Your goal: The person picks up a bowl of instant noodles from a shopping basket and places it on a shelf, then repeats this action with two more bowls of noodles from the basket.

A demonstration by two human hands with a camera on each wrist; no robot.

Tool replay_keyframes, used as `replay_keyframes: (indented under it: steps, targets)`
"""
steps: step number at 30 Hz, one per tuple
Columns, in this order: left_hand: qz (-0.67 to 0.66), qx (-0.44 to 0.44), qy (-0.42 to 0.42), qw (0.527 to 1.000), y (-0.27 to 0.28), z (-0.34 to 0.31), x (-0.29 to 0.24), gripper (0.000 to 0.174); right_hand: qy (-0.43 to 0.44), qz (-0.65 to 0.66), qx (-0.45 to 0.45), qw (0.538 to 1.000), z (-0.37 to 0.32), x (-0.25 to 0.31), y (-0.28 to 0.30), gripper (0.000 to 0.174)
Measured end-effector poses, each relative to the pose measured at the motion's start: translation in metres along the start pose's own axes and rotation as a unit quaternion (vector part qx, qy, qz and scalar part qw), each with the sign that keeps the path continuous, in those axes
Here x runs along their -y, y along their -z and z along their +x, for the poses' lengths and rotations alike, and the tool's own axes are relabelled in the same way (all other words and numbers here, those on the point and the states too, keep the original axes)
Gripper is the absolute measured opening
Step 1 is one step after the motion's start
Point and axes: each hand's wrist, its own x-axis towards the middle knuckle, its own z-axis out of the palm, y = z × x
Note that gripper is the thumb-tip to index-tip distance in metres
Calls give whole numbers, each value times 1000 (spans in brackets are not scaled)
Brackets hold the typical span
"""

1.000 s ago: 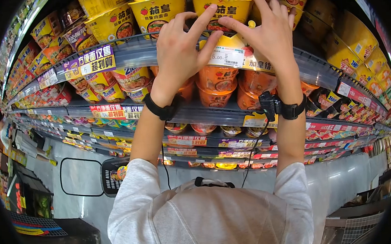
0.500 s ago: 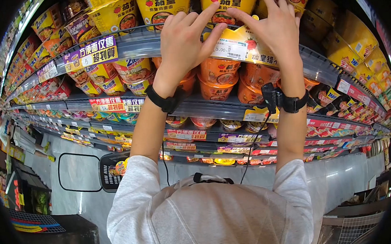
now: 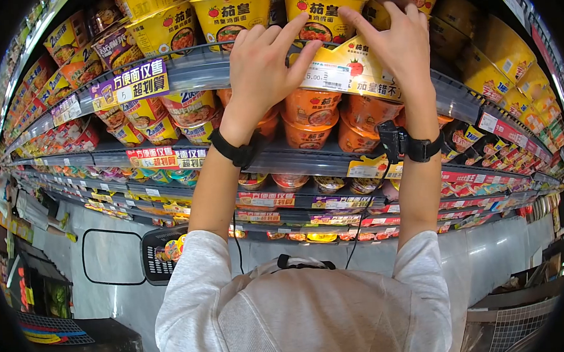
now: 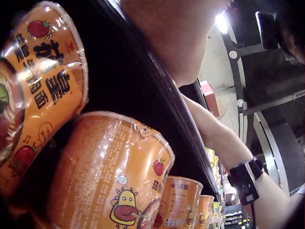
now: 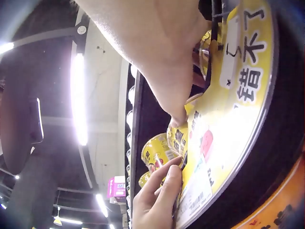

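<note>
A yellow instant noodle tub (image 3: pixel 316 24) stands on the upper shelf between my hands. My left hand (image 3: pixel 259 67) lies over the shelf edge, its index finger stretched toward the tub's lower left side and its thumb over the white price label (image 3: pixel 326 77). At the tub's right side is the thumb of my right hand (image 3: pixel 398 56); its other fingers reach back over the shelf, partly hidden. In the right wrist view, the left hand's fingers (image 5: pixel 159 193) extend beside the yellow card (image 5: pixel 248 57) on the shelf edge.
Stacked orange noodle tubs (image 3: pixel 313 106) fill the shelf below, close under my left wrist. More yellow tubs (image 3: pixel 232 16) stand to the left, and yellow packs (image 3: pixel 492 76) to the right. A black shopping basket (image 3: pixel 158 256) is on the floor at the left.
My right thumb has shifted right across the front of the tub, widening the gap to my left index finger. The left hand has come slightly lower. The tub stays between them.
</note>
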Motion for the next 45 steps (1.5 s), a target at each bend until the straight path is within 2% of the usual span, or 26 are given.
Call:
replay_keyframes:
  steps: [2, 4, 8, 11, 18, 20, 21, 22, 24, 25, 27, 30, 39, 42, 45]
  targets:
    - [2, -2, -4, 1000, 0, 0, 0, 44, -8, 36, -16, 999, 2, -4, -2, 90]
    - [0, -1, -2, 1000, 1, 0, 0, 44, -19, 31, -29, 999, 3, -10, -3, 72]
    - [-2, 5, 0, 1000, 0, -1, 0, 43, -23, 21, -49, 998, 5, -11, -3, 72]
    - [-11, -14, 1, 1000, 0, 0, -1, 42, -33, 33, -78, 996, 7, -9, 1, 80]
    - [-18, -16, 9, 1000, 1, 0, -1, 41, -37, 48, -84, 995, 14, -31, -3, 69]
    - [-4, -11, 1, 1000, 0, -1, 0, 40, -74, 86, -30, 993, 15, -37, 0, 64]
    - [-4, -11, 1, 1000, -1, -1, 0, 40, -65, 69, -36, 995, 14, -44, -3, 56]
    - [-2, -13, 0, 1000, -1, -1, 0, 39, -65, 68, -37, 995, 15, -45, 1, 56]
    - [-1, -15, -2, 1000, -1, -1, 0, 38, -50, 85, 19, 995, 17, -45, 12, 44]
    - [-1, -12, -2, 1000, -1, -1, 0, 38, -51, 84, 19, 995, 18, -45, 15, 44]
    - [-2, -10, -1, 1000, -1, -1, 1, 38, -26, 30, 29, 999, 19, -46, 20, 34]
    - [-1, -15, -2, 1000, -1, -1, 0, 37, 10, 72, -17, 997, 18, -54, 20, 39]
    - [-2, -5, 7, 1000, -2, -3, 0, 39, 16, 236, 25, 971, 6, -84, 31, 24]
    - [1, -20, -7, 1000, -2, -2, 1, 39, 59, 235, 28, 970, 5, -87, 35, 22]
    - [1, -13, -7, 1000, 0, -1, 0, 42, 55, 274, 29, 960, 4, -98, 32, 22]
